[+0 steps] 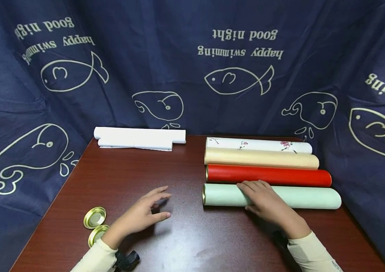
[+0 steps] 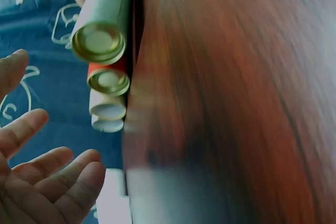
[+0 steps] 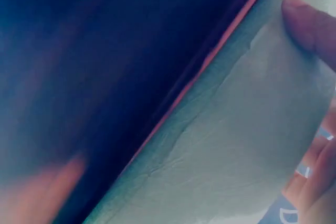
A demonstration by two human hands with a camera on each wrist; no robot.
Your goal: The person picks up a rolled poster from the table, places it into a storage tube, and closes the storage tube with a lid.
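Note:
A pale green cardboard tube [image 1: 309, 197] lies crosswise on the right of the table, nearest of a row of tubes. My right hand [image 1: 263, 200] grips it near its middle, fingers over the top and thumb [image 3: 310, 27] on the near side. A gold metal end [image 2: 98, 43] of this tube faces left. My left hand [image 1: 143, 213] hovers over the table left of the tubes, fingers spread and holding nothing. Beside the left wrist lie two round gold lids [image 1: 95, 217], the nearer one partly covered by the forearm.
Behind the green tube lie a red tube [image 1: 270, 175], a beige tube [image 1: 262, 158] and a white tube with painted blossoms [image 1: 258, 144]. White paper rolls [image 1: 138, 138] rest at the far left edge. A dark blue printed curtain [image 1: 178, 56] surrounds the table [image 1: 138, 166].

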